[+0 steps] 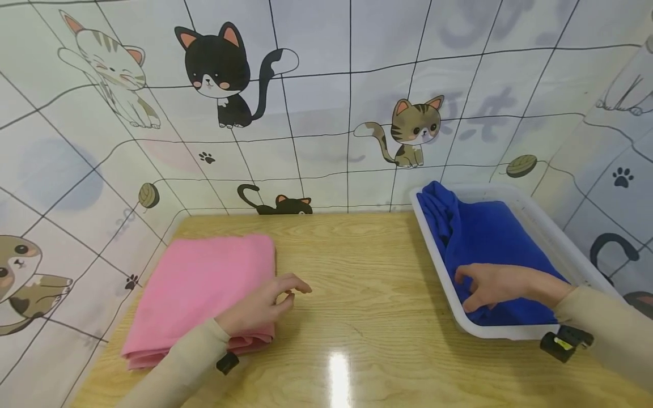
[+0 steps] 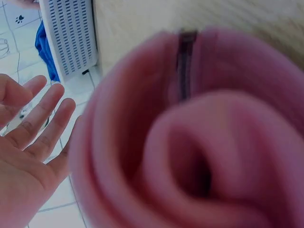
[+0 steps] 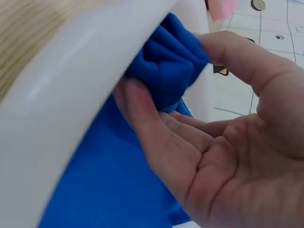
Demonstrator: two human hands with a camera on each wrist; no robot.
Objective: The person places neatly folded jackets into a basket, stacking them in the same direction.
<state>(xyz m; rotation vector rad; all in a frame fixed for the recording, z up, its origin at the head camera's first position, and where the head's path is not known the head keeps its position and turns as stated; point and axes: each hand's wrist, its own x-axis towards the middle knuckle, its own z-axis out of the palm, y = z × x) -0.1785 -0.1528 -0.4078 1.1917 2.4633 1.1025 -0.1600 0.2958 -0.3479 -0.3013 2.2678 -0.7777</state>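
A folded pink cloth (image 1: 209,277) lies at the left of the table, its layered edge and a dark zipper-like strip (image 2: 185,64) filling much of the left wrist view. Over its right edge reaches my left hand (image 1: 260,303), fingers loosely bent and holding nothing. On the right, blue cloth (image 1: 502,232) lies folded in a white basket (image 1: 546,224), with a bunched part along the left side. My right hand (image 1: 497,286) is inside the basket's near left corner. In the right wrist view, its thumb and fingers curl round a bunched fold (image 3: 168,61) of the blue cloth.
The wooden table (image 1: 352,272) stretches between the pink cloth and the basket. Behind and at both sides rise walls (image 1: 326,124) covered in a cat-patterned grid sheet. The basket's raised rim (image 1: 439,266) runs beside my right hand.
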